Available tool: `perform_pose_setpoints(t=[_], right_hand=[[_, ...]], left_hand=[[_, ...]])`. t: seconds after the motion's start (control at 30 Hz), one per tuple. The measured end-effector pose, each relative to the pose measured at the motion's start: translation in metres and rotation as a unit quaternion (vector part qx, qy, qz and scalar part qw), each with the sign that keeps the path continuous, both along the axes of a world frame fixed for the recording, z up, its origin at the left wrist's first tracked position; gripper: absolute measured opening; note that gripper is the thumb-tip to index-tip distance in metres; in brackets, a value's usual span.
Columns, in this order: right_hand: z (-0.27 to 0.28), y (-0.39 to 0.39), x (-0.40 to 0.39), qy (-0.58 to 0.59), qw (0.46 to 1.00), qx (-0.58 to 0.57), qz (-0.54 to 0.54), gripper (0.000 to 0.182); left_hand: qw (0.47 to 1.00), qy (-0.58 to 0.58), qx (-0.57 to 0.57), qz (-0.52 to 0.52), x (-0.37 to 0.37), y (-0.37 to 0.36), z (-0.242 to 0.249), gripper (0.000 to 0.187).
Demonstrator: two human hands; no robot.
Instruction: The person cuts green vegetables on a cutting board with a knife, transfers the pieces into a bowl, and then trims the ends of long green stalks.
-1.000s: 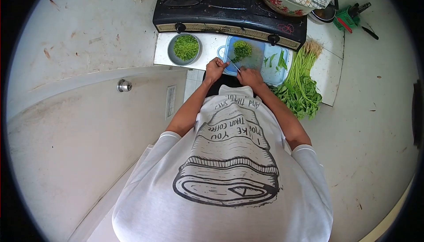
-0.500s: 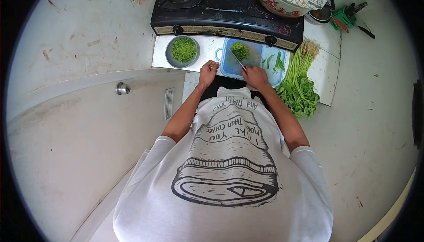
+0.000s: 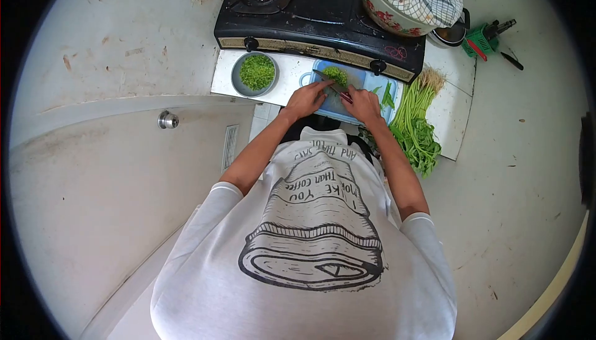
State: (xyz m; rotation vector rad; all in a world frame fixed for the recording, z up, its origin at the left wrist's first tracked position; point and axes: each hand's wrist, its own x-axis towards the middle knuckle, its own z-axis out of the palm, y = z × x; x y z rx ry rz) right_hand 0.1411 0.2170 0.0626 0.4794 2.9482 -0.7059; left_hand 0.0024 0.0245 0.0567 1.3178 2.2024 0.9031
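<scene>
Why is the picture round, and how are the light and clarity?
Head view: black corners frame a round image, probably from a very wide lens; light looks soft in that view, with a small glint on the metal knob; also there, the upside-down shirt print is readable, but the knife in the right hand is too small for fine detail.

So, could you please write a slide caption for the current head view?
Right hand holding a knife beside chopped greens on a blue board, left hand close to the blade.
</scene>
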Motion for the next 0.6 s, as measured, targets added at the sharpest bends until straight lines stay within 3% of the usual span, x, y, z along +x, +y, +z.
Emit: perform_pose_setpoints(t=[0.17,0.37,0.6], right_hand=[[0.001,0.002,0.009,0.01,1.0,0.003,-0.007,0.031],[-0.01,0.0,0.024,0.033,0.998,-0.018,-0.055,0.03],[-0.019,-0.014,0.044,0.077,0.992,-0.058,-0.078,0.033]], left_hand=[[0.999,0.006,-0.054,-0.006,-0.02,0.007,-0.003,0.064],[0.991,-0.081,-0.092,-0.058,-0.024,0.016,0.018,0.068],[0.992,-0.002,-0.109,-0.063,-0.031,0.016,0.011,0.063]])
